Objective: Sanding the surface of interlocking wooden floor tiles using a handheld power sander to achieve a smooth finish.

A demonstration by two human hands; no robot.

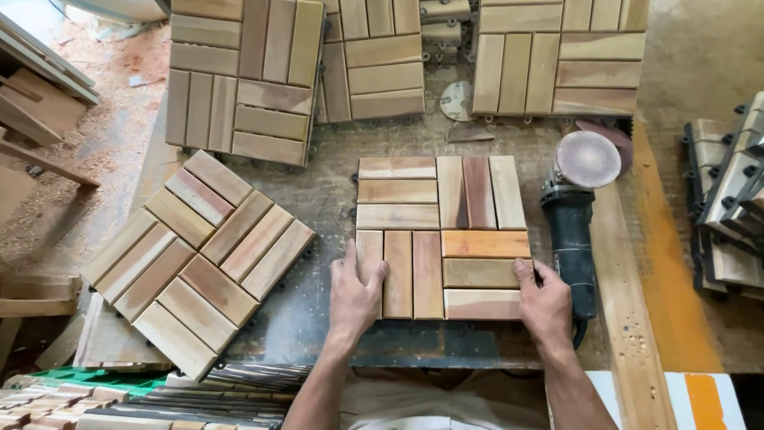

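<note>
Left hand (pixel 356 296) lying flat and open on the wooden deck tile (pixel 442 237), right hand (pixel 545 302) resting open-fingered at the tile's near right corner, tile sitting on the counter (pixel 326 191), angle grinder (pixel 574 211) just right of the tile

We see a dark, worn table (pixel 318 199) with scratches and pale dust on its top, and a long bare wooden plank (pixel 629 310) lies along its right side. To the left of the table we see the floor (pixel 103 151) covered with reddish sawdust, and some rough wooden boards (pixel 36 95) and frames stand there, while on the right the floor (pixel 700 56) is plain brown with an orange stripe (pixel 664 263) next to the plank. The light is soft and even, without hard shadows, and we cannot see any wall or window.
</note>
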